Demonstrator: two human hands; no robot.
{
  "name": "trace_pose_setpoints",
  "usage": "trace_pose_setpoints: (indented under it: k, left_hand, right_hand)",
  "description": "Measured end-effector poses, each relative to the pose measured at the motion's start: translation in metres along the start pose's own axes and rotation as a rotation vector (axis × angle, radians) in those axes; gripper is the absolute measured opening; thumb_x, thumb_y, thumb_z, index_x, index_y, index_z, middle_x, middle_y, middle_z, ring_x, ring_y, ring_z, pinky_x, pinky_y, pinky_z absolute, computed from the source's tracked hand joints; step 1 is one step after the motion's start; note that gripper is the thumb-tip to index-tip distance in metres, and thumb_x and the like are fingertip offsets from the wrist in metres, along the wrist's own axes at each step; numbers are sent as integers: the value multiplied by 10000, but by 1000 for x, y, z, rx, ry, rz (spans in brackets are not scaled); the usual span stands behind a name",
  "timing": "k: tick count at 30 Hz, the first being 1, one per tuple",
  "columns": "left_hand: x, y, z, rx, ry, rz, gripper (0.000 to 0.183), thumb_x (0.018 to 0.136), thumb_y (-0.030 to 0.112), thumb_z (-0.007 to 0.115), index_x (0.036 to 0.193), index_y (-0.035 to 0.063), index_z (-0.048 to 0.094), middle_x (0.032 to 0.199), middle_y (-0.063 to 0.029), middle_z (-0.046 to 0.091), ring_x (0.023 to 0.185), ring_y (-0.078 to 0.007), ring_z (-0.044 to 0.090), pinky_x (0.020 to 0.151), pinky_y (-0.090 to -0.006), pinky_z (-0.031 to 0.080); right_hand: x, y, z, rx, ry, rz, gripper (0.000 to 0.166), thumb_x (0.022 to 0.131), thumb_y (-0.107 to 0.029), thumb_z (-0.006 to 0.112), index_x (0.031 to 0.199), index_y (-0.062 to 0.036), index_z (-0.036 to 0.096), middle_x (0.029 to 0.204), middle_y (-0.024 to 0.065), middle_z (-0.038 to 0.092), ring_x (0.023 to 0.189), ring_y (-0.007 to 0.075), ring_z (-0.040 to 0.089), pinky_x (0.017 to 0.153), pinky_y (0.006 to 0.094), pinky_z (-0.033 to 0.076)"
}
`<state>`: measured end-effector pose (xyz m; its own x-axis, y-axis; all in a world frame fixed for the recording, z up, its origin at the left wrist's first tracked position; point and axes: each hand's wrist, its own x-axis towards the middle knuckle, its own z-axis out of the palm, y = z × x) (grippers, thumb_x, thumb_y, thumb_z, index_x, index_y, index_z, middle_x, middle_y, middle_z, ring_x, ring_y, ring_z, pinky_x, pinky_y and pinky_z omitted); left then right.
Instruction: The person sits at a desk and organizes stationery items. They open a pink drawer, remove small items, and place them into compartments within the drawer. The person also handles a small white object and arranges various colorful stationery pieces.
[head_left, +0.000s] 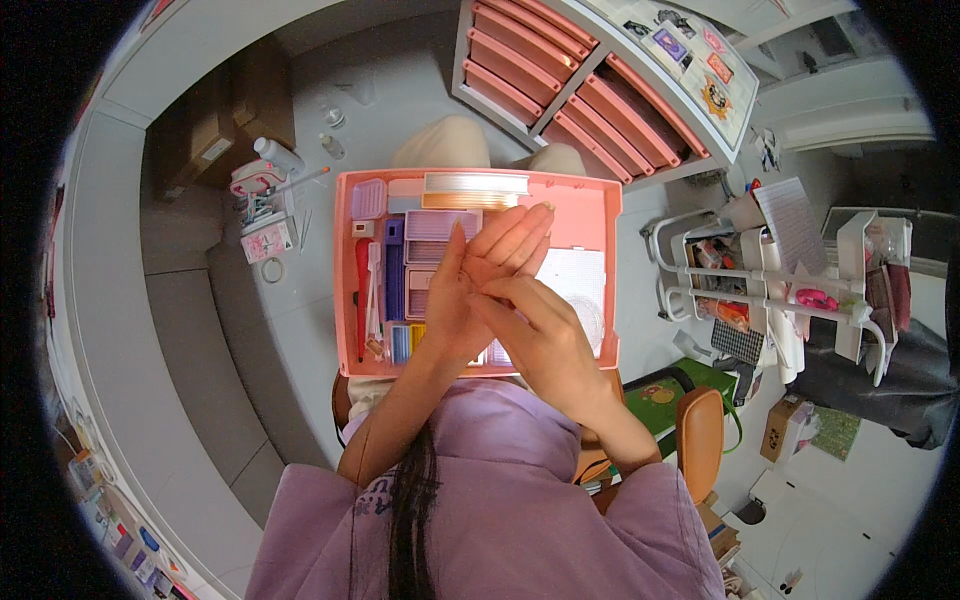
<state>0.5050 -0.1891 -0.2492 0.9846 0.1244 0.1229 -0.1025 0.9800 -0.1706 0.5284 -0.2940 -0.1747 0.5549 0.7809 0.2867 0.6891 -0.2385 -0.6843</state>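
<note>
My left hand is held palm up, fingers extended, above a pink plastic tray on my lap. The pinched fingertips of my right hand touch the left palm; whether something tiny is between them cannot be seen. In the tray, a purple container, a dark purple long piece and a red tool lie on the left. Silvery strips lie along the far edge. A white gridded sheet with a round clear dish is at the right, partly hidden by my hands.
A cabinet with pink drawers stands beyond the tray. Bottles, a pink-and-white pouch and small tools are on the floor at left. A white rolling cart holds supplies at right, near an orange-brown chair part.
</note>
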Motion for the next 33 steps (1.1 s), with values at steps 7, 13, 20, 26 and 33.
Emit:
trace_pose_setpoints:
  k: [7,13,20,26,33]
  left_hand:
    - [-8,26,-1,-157,-25,120,551,1014,383,261,1271,-54,474,1436,-223,345,1383,-320,261,1164,-416,192]
    - [-8,41,3,-202,73,182,451,1011,290,346,1055,-76,606,1245,-230,549,1274,-332,435,987,-359,480]
    - [-13,39,-4,-192,70,177,448,1013,276,336,1066,-90,589,1211,-248,564,1237,-353,469,970,-352,496]
    - [-10,35,-8,-191,162,191,414,1016,243,331,1128,-87,554,1255,-247,533,1290,-340,409,1027,-386,446]
    - [-9,33,-16,-157,199,212,410,1017,237,325,1164,-96,514,1317,-254,477,1299,-354,394,1052,-396,421]
  right_hand:
    - [7,5,-6,2,188,-93,172,793,-14,631,961,15,656,927,122,594,769,261,601,680,342,504]
    - [23,93,8,-141,101,207,130,775,-31,657,898,2,686,850,149,627,729,296,625,646,371,511]
    - [35,101,43,-239,46,146,120,757,-63,674,869,-20,687,772,147,613,685,330,617,621,396,503]
    - [31,103,52,-265,29,187,85,767,-67,663,840,-26,680,741,127,606,666,334,606,587,404,484]
    - [28,107,53,-249,38,206,84,795,-73,643,854,-22,673,749,140,617,663,338,610,591,407,480]
